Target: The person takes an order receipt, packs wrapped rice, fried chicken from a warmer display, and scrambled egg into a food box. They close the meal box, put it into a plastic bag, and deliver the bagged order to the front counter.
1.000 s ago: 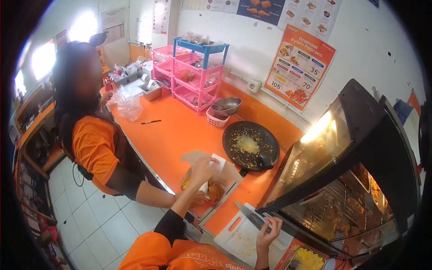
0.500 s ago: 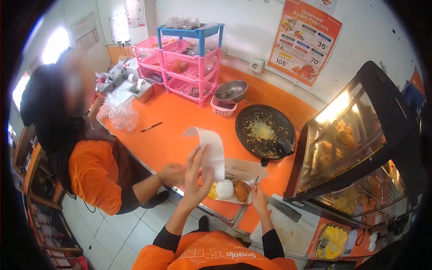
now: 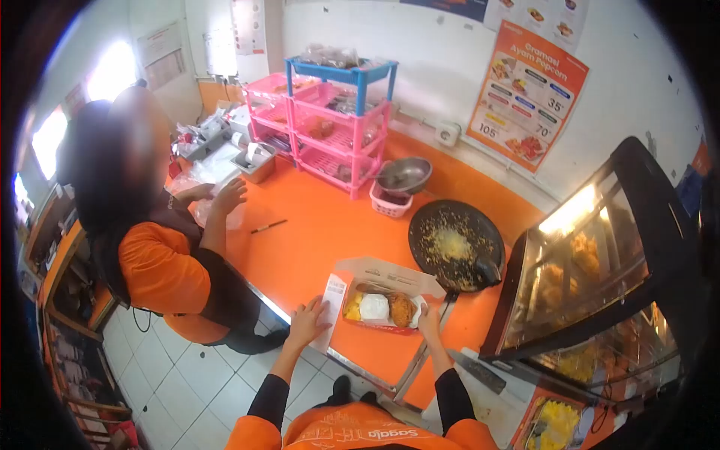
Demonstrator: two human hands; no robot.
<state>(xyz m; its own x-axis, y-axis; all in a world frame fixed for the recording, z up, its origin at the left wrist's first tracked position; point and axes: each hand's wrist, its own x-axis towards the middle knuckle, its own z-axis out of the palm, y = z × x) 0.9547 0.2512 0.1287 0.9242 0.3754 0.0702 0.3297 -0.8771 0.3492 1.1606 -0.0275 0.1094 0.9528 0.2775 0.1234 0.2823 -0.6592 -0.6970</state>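
A cardboard food box (image 3: 384, 268) stands with its lid folded back at the counter's front edge. In it lie a white wrapped portion of what looks like rice (image 3: 373, 308), a piece of fried chicken (image 3: 403, 308) and something yellow (image 3: 352, 307) at the left. My left hand (image 3: 306, 322) has its fingers on a long white paper slip (image 3: 331, 304) just left of the box. At the box's right side, my right hand (image 3: 430, 322) grips the edge, beside a small white piece (image 3: 418, 309) whose kind I cannot make out.
A co-worker (image 3: 165, 262) stands at the left, hands near a plastic bag (image 3: 217, 214). A black pan with crumbs (image 3: 457, 244), a metal bowl (image 3: 405, 176) and pink racks (image 3: 337, 135) are behind. Right: heated display case (image 3: 585, 262), knife (image 3: 480, 373), tub of yellow food (image 3: 555, 424).
My left hand has lowered the paper slip from above the box to its left side. The co-worker's hand has drawn back from beside mine. The view has shifted slightly.
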